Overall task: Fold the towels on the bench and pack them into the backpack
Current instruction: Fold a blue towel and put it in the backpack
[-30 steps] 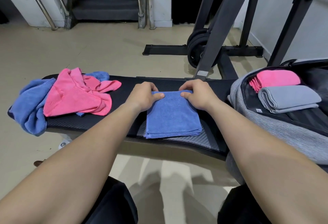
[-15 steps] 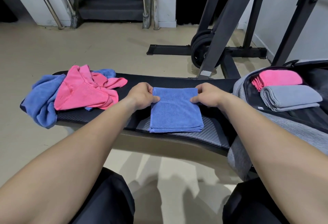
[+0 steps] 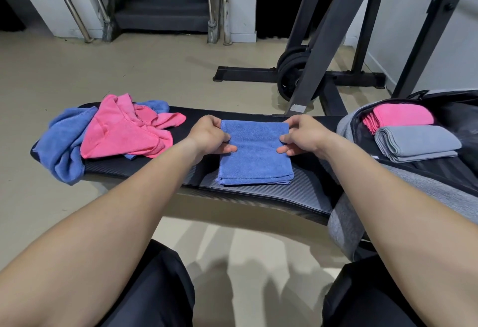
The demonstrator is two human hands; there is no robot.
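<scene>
mid-table, toward the front edge: folded blue towel [image 3: 254,161], squared into a small flat stack. our left hand [image 3: 209,136] pinches its left edge and our right hand [image 3: 304,135] its right edge, with thumbs on top and the other fingers curled at the edges.

backpack [image 3: 439,192] lies open at the right end of the table [image 3: 297,192]. inside, a packed pink towel [image 3: 403,114] and a grey towel [image 3: 416,143] lie folded, side by side.

left end: a loose pink towel [image 3: 121,132] lies crumpled over a loose blue towel [image 3: 62,150], which hangs off the end.

our tally: two packed, one folded and ready to go in, at least two unfolded. we judge the task roughly half done.
</scene>
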